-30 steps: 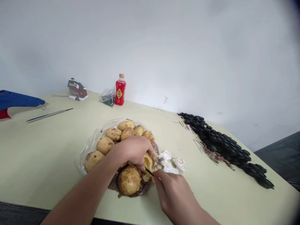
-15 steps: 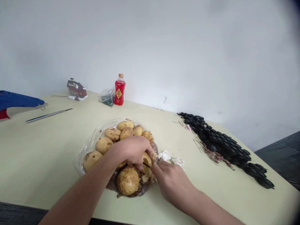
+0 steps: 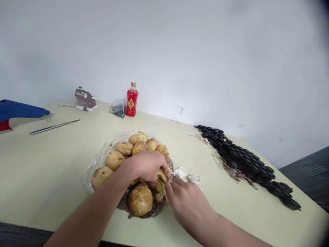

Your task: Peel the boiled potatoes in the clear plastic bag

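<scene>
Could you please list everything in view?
table: one, pale green, foreground
wall: one, whitish, behind
floor: one, dark, beyond table
clear bag: one, colourless, centre
potatoes: at least eight, yellowish, in clear bag
hollowed potato: one, yellow, bag's right side
scraps: several, white, right of bag
bottle: one, red, by wall
small bag: one, clear, beside bottle
model house: one, partly red, back left
glue gun: one, mostly blue, left
metal tool: one, silver, left
black pieces: many, black, right
wires: several, dark, right
striped piece: one, red-white, right
twiggy clump: one, reddish, right
thin tool: one, dark, at hollowed potato
left hand: one, bare, holding potato
right hand: one, bare, holding thin tool
</scene>
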`<state>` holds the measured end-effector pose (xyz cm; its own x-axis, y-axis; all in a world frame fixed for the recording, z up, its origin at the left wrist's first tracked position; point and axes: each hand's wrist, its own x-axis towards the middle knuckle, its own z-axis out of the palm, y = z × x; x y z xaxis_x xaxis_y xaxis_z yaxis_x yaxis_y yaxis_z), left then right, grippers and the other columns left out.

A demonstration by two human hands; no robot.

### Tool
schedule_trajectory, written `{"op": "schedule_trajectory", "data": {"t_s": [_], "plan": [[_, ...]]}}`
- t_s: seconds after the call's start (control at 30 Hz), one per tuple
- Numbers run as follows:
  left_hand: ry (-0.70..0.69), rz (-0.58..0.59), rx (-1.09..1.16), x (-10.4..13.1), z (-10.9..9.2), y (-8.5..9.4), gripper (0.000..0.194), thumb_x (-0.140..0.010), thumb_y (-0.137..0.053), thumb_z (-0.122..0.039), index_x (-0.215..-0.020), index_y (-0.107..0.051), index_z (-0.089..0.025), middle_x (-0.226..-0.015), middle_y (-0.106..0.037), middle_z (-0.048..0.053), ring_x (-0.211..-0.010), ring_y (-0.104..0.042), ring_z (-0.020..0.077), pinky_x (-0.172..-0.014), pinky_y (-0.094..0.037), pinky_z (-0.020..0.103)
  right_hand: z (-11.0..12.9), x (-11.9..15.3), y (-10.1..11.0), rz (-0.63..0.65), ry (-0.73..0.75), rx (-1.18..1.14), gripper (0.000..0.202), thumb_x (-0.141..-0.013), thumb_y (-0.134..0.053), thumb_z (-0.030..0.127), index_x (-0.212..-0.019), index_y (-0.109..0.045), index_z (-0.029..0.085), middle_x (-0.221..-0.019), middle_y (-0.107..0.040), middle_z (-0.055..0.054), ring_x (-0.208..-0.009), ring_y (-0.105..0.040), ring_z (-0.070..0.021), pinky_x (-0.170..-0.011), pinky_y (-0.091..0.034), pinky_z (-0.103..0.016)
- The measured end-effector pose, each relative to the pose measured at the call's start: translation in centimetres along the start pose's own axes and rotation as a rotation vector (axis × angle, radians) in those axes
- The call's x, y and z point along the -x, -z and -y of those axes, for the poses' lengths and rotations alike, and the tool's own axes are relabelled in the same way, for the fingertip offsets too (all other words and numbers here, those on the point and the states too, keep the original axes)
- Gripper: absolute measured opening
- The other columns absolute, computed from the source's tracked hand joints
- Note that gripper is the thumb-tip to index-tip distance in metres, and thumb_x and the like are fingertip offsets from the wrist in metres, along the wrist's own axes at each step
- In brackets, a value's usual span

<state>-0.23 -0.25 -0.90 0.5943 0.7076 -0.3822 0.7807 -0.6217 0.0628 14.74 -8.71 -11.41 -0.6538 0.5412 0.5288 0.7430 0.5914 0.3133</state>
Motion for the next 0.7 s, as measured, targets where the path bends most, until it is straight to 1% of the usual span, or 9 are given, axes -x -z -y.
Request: {"op": "schedule_trajectory", "data": {"t_s": [0.1,0.13,0.2,0.3,0.33,0.4,0.57,0.63,0.7], "plan": [[-0.013,0.015,-0.03,0.0,0.0,-0.1,0.053,-0.06,-0.09,-0.024,-0.11,-0.077,-0.033,-0.109,-0.074,-0.001,-0.092,-0.065,0.0207,-0.081,-0.049,0.032,0.2,-0.2,-0.1,-0.156,-0.019,0.028,0.022,-0.074,-0.054,-0.003,-0.079,-0.051,0.019,-0.063,-0.056,-0.005,-0.058,-0.055,-0.0205,-0.046,-0.029,-0.032],[-0.016,0.011,-0.035,0.0,0.0,-0.1,0.053,-0.06,-0.09,-0.024,-0.111,-0.077,-0.033,-0.112,-0.074,-0.001,-0.094,-0.065,0.0213,-0.081,-0.049,0.032,0.3,-0.2,-0.2,-0.178,-0.026,0.032,0.022,-0.074,-0.052,-0.003,-0.08,-0.052,0.018,-0.064,-0.056,-0.005,-0.058,-0.055,-0.0208,-0.046,-0.028,-0.032],[-0.011,0.007,-0.032,0.0,0.0,-0.1,0.056,-0.061,-0.09,-0.024,-0.114,-0.077,-0.033,-0.115,-0.073,-0.001,-0.097,-0.065,0.0227,-0.081,-0.049,0.033,0.2,-0.2,-0.2,-0.095,-0.033,-0.005,0.023,-0.072,-0.052,-0.003,-0.08,-0.053,0.018,-0.064,-0.057,-0.005,-0.058,-0.055,-0.0205,-0.047,-0.027,-0.032],[-0.005,0.015,-0.021,0.0,0.0,0.0,0.06,-0.059,-0.091,-0.025,-0.116,-0.076,-0.034,-0.116,-0.073,-0.001,-0.097,-0.065,0.0224,-0.084,-0.049,0.033,-0.6,-0.1,0.3,0.196,-0.036,-0.129,0.023,-0.067,-0.055,-0.002,-0.077,-0.052,0.019,-0.063,-0.058,-0.004,-0.058,-0.054,-0.0189,-0.049,-0.025,-0.032],[-0.006,0.022,-0.02,0.0,0.0,0.0,0.059,-0.059,-0.092,-0.025,-0.115,-0.076,-0.034,-0.116,-0.073,-0.001,-0.097,-0.065,0.0219,-0.085,-0.048,0.033,-1.0,-0.1,0.6,0.258,-0.043,-0.159,0.022,-0.068,-0.055,-0.002,-0.077,-0.052,0.019,-0.063,-0.059,-0.004,-0.058,-0.054,-0.0186,-0.05,-0.025,-0.032],[-0.006,0.028,-0.023,0.0,0.0,0.1,0.057,-0.06,-0.091,-0.024,-0.114,-0.077,-0.035,-0.117,-0.073,-0.002,-0.099,-0.065,0.022,-0.086,-0.048,0.033,-1.4,-0.1,0.8,0.26,-0.071,-0.17,0.021,-0.071,-0.055,-0.001,-0.079,-0.053,0.019,-0.065,-0.059,-0.004,-0.059,-0.054,-0.0185,-0.051,-0.025,-0.032],[-0.02,0.005,-0.038,0.1,-0.1,0.1,0.059,-0.061,-0.088,-0.022,-0.117,-0.076,-0.034,-0.116,-0.074,-0.001,-0.102,-0.065,0.024,-0.081,-0.047,0.033,-1.4,-0.4,-0.1,0.004,-0.078,-0.103,0.023,-0.076,-0.051,-0.004,-0.082,-0.053,0.018,-0.068,-0.059,-0.004,-0.064,-0.056,-0.0192,-0.051,-0.024,-0.032],[-0.036,0.009,-0.038,0.1,-0.1,0.1,0.057,-0.062,-0.087,-0.021,-0.116,-0.077,-0.032,-0.115,-0.074,-0.001,-0.101,-0.065,0.0231,-0.08,-0.046,0.032,-1.4,-0.5,-0.5,0.039,-0.082,-0.156,0.02,-0.077,-0.052,-0.003,-0.081,-0.054,0.018,-0.068,-0.059,-0.003,-0.064,-0.056,-0.019,-0.052,-0.024,-0.032],[-0.026,0.018,-0.033,0.1,-0.1,0.2,0.058,-0.062,-0.086,-0.019,-0.118,-0.076,-0.032,-0.116,-0.074,-0.001,-0.101,-0.065,0.0221,-0.081,-0.046,0.031,-1.8,-0.6,-0.4,0.159,-0.11,-0.27,0.018,-0.079,-0.053,-0.001,-0.083,-0.056,0.017,-0.071,-0.061,-0.003,-0.065,-0.056,-0.0176,-0.053,-0.026,-0.031]]}}
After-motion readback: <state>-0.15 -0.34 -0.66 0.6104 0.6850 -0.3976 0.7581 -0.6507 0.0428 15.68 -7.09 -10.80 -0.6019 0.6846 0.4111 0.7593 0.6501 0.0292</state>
